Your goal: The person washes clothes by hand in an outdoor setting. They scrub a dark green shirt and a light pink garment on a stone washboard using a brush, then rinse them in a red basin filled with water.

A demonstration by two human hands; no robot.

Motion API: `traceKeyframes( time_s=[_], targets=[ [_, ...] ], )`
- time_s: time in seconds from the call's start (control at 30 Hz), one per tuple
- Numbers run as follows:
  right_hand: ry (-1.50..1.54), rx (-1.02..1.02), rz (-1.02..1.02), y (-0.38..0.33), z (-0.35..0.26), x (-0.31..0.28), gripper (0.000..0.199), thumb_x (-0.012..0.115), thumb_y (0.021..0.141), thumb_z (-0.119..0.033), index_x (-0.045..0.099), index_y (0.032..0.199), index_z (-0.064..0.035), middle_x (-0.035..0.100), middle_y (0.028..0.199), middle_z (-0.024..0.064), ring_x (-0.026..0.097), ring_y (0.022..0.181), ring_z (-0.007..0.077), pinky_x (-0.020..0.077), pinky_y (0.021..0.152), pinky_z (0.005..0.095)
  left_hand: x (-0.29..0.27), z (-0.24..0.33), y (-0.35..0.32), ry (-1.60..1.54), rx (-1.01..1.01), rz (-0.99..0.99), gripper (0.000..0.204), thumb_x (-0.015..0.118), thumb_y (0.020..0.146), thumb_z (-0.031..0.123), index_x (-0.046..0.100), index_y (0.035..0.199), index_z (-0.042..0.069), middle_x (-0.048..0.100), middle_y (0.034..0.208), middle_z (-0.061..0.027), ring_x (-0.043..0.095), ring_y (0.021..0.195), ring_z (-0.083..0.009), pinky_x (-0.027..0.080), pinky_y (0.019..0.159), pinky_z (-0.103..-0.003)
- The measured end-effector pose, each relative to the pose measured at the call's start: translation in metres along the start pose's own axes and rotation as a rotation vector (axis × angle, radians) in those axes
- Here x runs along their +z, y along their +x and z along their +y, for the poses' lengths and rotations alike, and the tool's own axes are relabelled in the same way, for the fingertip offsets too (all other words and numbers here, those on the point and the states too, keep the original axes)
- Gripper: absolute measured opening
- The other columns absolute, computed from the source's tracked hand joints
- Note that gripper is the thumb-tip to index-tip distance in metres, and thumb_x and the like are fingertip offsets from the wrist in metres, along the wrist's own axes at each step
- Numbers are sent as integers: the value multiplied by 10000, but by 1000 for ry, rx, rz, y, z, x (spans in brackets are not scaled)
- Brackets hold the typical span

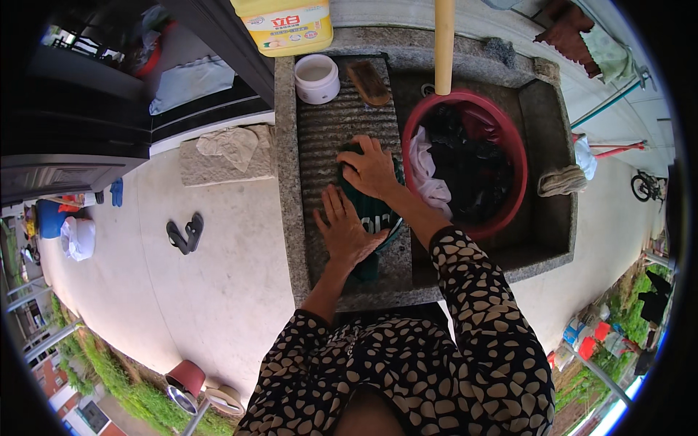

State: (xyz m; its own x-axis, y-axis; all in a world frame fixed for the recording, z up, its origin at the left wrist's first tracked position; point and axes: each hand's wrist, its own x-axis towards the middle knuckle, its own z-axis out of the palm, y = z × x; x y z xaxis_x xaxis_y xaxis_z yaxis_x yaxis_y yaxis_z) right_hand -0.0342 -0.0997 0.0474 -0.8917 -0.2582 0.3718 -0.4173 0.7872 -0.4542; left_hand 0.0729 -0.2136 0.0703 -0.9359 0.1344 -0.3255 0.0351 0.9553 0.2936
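Mid-frame, the left hand [345,231], fingers spread, and right hand [372,173], fingers bent, grip unclear, are pressing a green cloth [372,218], probably soft and slippery, best gripped by its folds, onto the ridged worktop [321,134].

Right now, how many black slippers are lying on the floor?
2, close together left of the sink: one black slipper, and another black slipper just to its right. More could be hidden behind the far-left white bag.

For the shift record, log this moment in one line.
left hand: on dark-green garment; right hand: on same garment; garment: on ridged washboard; red basin: beside, holding laundry
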Motion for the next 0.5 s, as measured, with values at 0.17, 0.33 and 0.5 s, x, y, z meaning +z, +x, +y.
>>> traceKeyframes(
  time_s=[0.17, 0.33, 0.5],
  targets=[
    [191, -56, -185, -59, -28, -32, 158, 644, 772, -227, 575, 718, -96, 521, 706, 71, 532, 553, 222, 450, 481, 349, 9, -7, -1, -14, 40, 138, 1201, 547, 670, 794, 137, 1461, -13, -9, 1534, -224, -52, 1433, -331, 53, 1068, -614],
    [-259, 15, 76, 40, 22, 20, 198, 673, 755, -296, 573, 713, -131, 524, 836, 54, 533, 787, 241, 393, 637, 401, 16, 2, 2, -39, 43, 170, 1208, 590, 648, 781, 155, 1451, -10, 3, 1532, -212, -39, 1431, -331, 76, 1060, -617],
    [86, -68, 7, 0, 1, 3, 212, 704, 725, -329, 609, 790, -151, 441, 916, 56, 460, 824, 246, 344, 689, 405, 11, -4, 0, -46, -2, 107, 1243, 593, 633, 788, 107, 1460, -1, 13, 1531, -209, -29, 1429, -336, 56, 1062, -614]
  ],
)
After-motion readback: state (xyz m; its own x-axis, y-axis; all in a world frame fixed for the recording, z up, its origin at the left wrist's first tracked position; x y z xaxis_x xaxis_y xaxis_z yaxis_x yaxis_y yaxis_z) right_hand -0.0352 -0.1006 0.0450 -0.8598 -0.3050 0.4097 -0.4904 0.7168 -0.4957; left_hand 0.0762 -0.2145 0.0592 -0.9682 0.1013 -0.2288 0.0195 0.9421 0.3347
